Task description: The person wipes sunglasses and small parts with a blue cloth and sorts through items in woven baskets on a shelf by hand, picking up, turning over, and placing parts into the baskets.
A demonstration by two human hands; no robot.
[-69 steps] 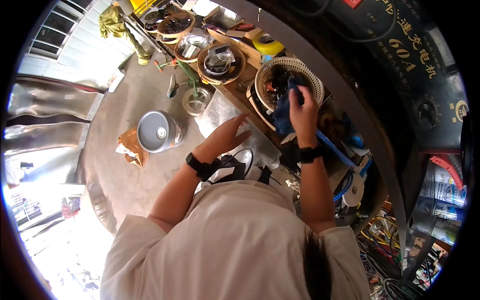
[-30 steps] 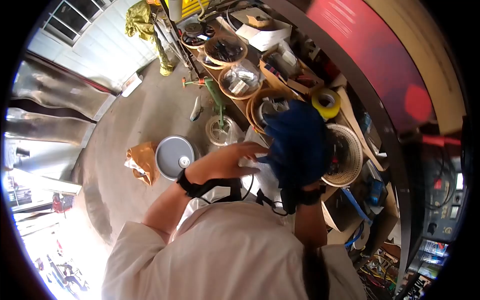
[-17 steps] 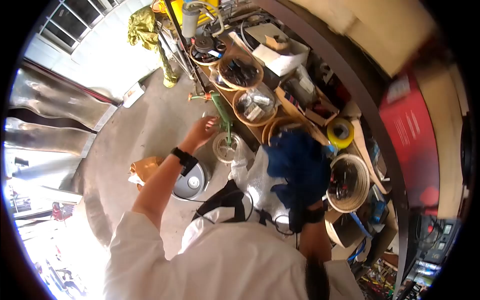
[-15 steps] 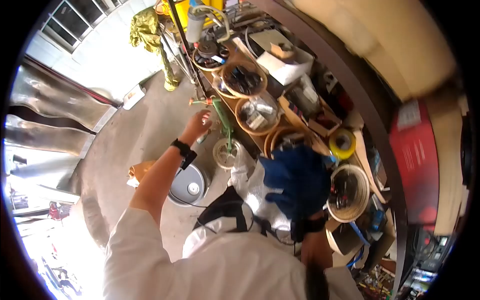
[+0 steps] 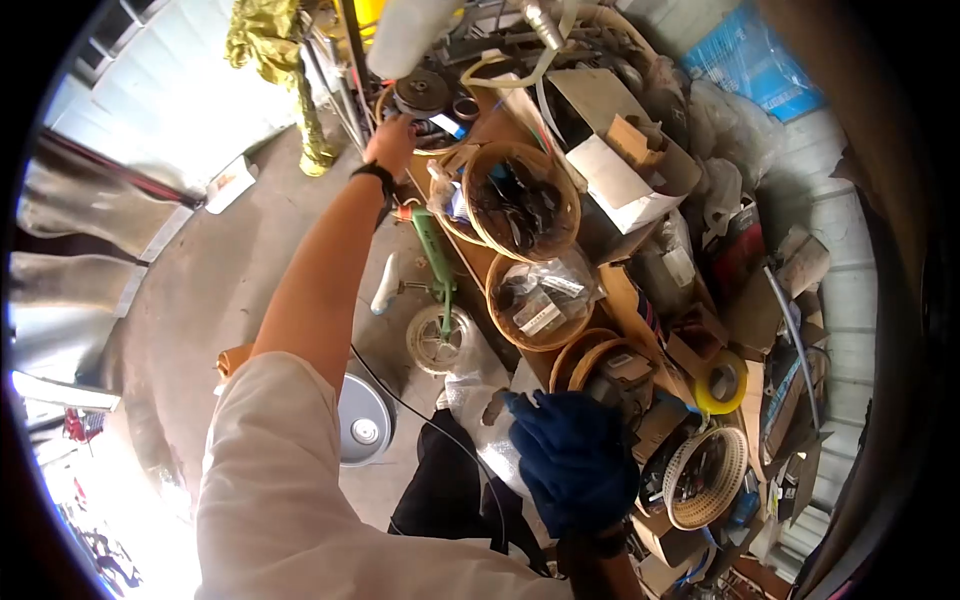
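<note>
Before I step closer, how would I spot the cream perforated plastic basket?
Find the long, cluttered brown wooden bench. Follow its round tan baskets down the view to the yellow ring-shaped tape roll; just below is the cream perforated plastic basket, its pale, hole-pierced wall unlike theirs.

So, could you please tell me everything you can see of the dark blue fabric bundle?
The dark blue fabric bundle looks soft and crumpled, with deep folds and finger-like lobes, perhaps gloves. It sits over the right hand, hiding it, so whether it is worn or held cannot be told. It ends near the black wristband, and in the picture appears left of the pale woven basket.
</note>
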